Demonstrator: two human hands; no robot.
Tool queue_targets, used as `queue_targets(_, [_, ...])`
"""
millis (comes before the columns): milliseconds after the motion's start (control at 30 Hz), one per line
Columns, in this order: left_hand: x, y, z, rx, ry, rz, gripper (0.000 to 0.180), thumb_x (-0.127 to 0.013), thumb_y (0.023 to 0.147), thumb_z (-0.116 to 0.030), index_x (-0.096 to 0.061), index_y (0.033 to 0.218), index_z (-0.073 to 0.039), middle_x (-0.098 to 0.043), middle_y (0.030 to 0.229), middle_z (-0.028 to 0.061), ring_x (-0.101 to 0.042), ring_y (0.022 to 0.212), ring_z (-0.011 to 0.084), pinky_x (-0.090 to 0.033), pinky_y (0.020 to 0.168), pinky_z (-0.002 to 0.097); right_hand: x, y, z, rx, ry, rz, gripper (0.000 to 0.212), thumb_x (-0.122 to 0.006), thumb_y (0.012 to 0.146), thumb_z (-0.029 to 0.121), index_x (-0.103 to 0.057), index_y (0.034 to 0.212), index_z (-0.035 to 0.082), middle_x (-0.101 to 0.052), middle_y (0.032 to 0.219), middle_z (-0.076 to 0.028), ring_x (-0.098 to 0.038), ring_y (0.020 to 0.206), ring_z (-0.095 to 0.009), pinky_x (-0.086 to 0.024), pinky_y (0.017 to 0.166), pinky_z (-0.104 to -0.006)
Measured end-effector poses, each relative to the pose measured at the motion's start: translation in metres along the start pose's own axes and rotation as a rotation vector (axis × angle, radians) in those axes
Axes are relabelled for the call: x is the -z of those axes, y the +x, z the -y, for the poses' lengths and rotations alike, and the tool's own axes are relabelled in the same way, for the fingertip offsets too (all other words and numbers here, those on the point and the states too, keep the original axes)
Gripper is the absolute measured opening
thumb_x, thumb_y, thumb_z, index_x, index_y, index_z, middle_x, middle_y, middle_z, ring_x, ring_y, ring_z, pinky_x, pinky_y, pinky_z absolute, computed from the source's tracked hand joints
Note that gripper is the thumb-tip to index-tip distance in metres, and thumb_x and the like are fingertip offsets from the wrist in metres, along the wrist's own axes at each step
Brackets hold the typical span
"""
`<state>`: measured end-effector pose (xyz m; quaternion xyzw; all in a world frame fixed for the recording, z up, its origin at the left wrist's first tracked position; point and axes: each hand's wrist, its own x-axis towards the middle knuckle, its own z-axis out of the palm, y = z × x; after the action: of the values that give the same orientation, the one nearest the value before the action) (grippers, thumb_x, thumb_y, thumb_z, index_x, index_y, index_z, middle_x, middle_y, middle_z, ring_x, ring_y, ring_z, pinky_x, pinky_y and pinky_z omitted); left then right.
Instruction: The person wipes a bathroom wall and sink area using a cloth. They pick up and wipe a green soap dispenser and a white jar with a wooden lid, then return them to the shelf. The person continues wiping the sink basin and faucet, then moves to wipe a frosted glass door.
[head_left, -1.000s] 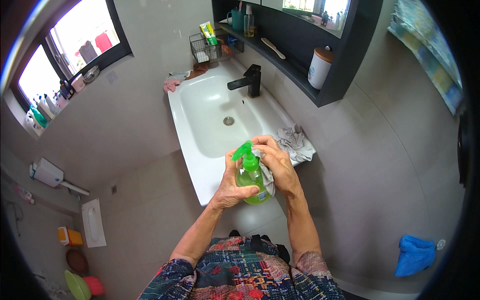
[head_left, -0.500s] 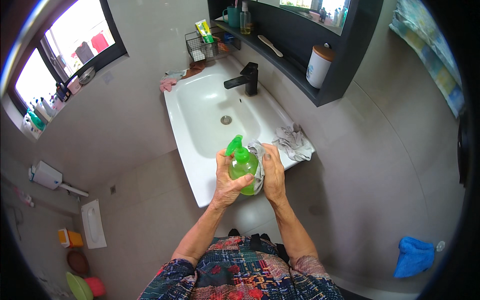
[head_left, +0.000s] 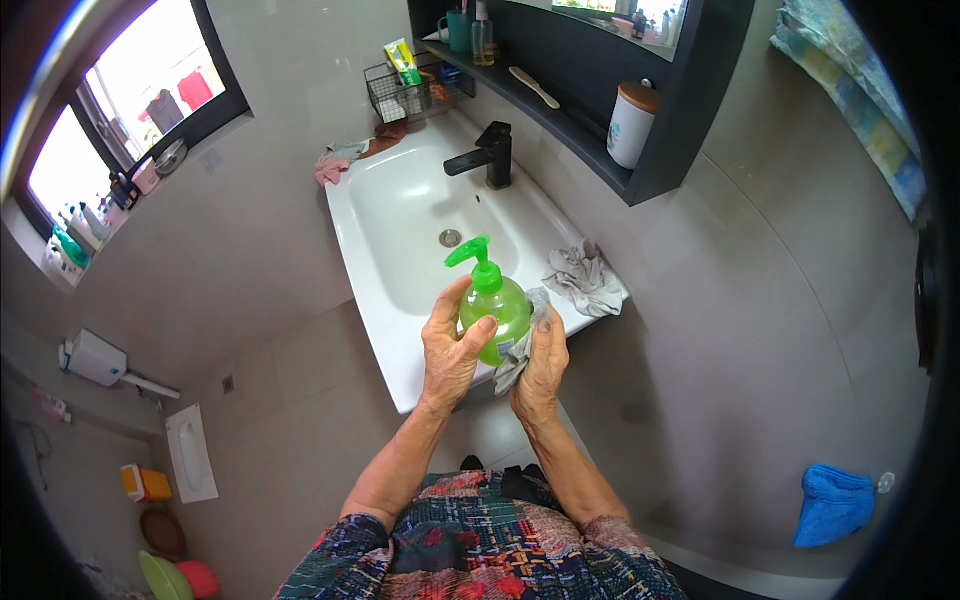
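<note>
Hands meet over the white sink's [head_left: 372,300] near edge. The left hand [head_left: 450,350] grips a green pump bottle [head_left: 494,308] upright, fingers wrapped round its body. The right hand [head_left: 541,365] presses a grey cloth [head_left: 520,345] against the bottle's right side, fingers closed on it. Beyond the right hand, a crumpled rag [head_left: 585,280] lies on the rim.

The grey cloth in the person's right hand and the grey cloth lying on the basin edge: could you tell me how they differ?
The cloth in the right hand is bunched against the green pump bottle; the cloth on the basin lies loose and crumpled by itself. The held cloth shows only a small part, the lying one spreads wider. Both are grey.
</note>
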<state>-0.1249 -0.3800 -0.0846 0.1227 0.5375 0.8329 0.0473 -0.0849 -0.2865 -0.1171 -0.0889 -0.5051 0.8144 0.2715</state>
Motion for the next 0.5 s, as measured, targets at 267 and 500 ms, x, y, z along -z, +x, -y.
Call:
queue_targets(267, [-0.004, -0.008, -0.004, 0.029, -0.069, 0.006, 0.073, -0.074, 0.070, -0.005, -0.039, 0.134, -0.007, -0.055, 0.113, 0.0052, -0.055, 0.102, 0.0156, -0.046, 0.090, 0.0292, 0.003, -0.001, 0.008, 0.541, -0.675, 0.103, 0.042, -0.042, 0.097, 0.027, -0.047, 0.124, -0.006, -0.042, 0.125, -0.019, -0.039, 0.116, -0.030, -0.031, 0.100, -0.0382])
queue_targets(500, [0.009, -0.014, -0.005, 0.023, -0.035, 0.188, 0.076, -0.080, 0.070, -0.008, -0.036, 0.132, -0.010, -0.051, 0.118, 0.0041, -0.052, 0.108, 0.0154, -0.045, 0.092, 0.0302, 0.005, 0.038, 0.043, 0.308, -0.511, 0.411, 0.031, -0.046, 0.091, 0.017, -0.061, 0.111, -0.001, -0.045, 0.121, -0.013, -0.040, 0.115, -0.027, -0.031, 0.101, -0.0366])
